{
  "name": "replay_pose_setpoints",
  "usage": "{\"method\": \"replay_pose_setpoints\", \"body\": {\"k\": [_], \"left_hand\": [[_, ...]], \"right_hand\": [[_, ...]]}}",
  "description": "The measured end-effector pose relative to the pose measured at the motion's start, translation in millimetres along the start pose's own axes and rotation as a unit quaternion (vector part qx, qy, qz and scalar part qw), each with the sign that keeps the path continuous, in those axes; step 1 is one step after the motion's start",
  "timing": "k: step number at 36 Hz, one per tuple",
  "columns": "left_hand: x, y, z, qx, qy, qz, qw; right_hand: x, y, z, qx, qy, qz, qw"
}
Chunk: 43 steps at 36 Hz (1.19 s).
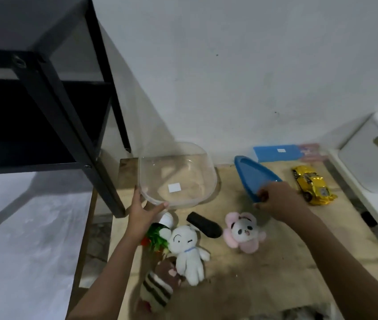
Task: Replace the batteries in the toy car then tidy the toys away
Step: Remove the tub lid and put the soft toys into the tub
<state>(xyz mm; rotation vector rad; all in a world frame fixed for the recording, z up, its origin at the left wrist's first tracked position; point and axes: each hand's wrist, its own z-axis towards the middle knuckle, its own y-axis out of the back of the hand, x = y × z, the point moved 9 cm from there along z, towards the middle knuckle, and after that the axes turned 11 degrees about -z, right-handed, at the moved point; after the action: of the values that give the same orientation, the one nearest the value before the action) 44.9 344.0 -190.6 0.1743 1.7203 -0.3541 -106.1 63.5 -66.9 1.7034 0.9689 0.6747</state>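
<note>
I have the left hand [143,207] spread against the near corner of the clear tub [204,162], fingers fairly straight and bracing it, not wrapped round it. I judge that steadies the tub so it won't slide on the table [275,273]. The right hand [275,200] pinches the near edge of the blue lid [250,173] and holds it tilted, its far end towards the wall. That leaves the tub's mouth open for loading.

The yellow toy car [313,185] lies on the table just right of the lid, apart from both hands. I can't tell whether its batteries are done.

Nothing is in the tub except a white sticker on its base. 3 soft toys wait in front of it: a white plush [189,250], a pink panda plush [244,232] and a striped plush [160,286]. A black object [204,225] and a green plastic plant [156,237] lie with them. To me the tidying looks only just started.
</note>
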Motion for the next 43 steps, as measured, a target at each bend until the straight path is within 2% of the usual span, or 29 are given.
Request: {"method": "replay_pose_setpoints", "body": {"k": [3,7,12,15,18,21,24,27,32,35,38,40,42,43], "left_hand": [[-1,-2,-1,-0.005,-0.003,0.008,1.0],[-4,-5,-3,-0.011,-0.004,0.032,0.999],[-4,2,-18,-0.04,0.009,0.104,0.994],[-15,8,-47,-0.114,0.007,0.138,0.984],[-35,6,-92,-0.157,-0.05,0.222,0.961],[-28,-1,-136,-0.146,-0.076,0.311,0.936],[-7,-9,-169,-0.117,-0.083,0.384,0.912],[16,-22,-184,-0.073,-0.068,0.453,0.886],[29,-42,-176,-0.027,-0.035,0.564,0.825],[27,-50,-165,-0.015,-0.049,0.6,0.798],[28,-52,-154,-0.01,-0.067,0.613,0.787],[29,-53,-148,-0.007,-0.071,0.616,0.785],[31,-54,-144,0.003,-0.071,0.61,0.789],[32,-55,-142,0.008,-0.073,0.609,0.79]], "right_hand": [[-21,-37,4,0.027,-0.022,-0.02,0.999],[-36,-67,12,0.016,-0.023,-0.04,0.999],[-46,-93,22,0.014,0.007,-0.004,1.0],[-43,-89,18,-0.06,0.041,0.053,0.996],[-26,-84,3,-0.162,0.107,0.113,0.974],[-3,-97,-12,-0.161,0.144,0.109,0.97],[11,-123,-17,-0.106,0.157,0.068,0.98],[11,-138,-17,-0.087,0.151,0.037,0.984],[12,-142,-13,-0.112,0.16,0.027,0.98],[18,-136,-16,-0.17,0.21,-0.019,0.963],[23,-124,-26,-0.268,0.242,-0.034,0.932],[24,-126,-30,-0.265,0.228,-0.004,0.937],[27,-133,-35,-0.267,0.23,-0.019,0.936],[26,-137,-35,-0.243,0.219,-0.02,0.945]]}}
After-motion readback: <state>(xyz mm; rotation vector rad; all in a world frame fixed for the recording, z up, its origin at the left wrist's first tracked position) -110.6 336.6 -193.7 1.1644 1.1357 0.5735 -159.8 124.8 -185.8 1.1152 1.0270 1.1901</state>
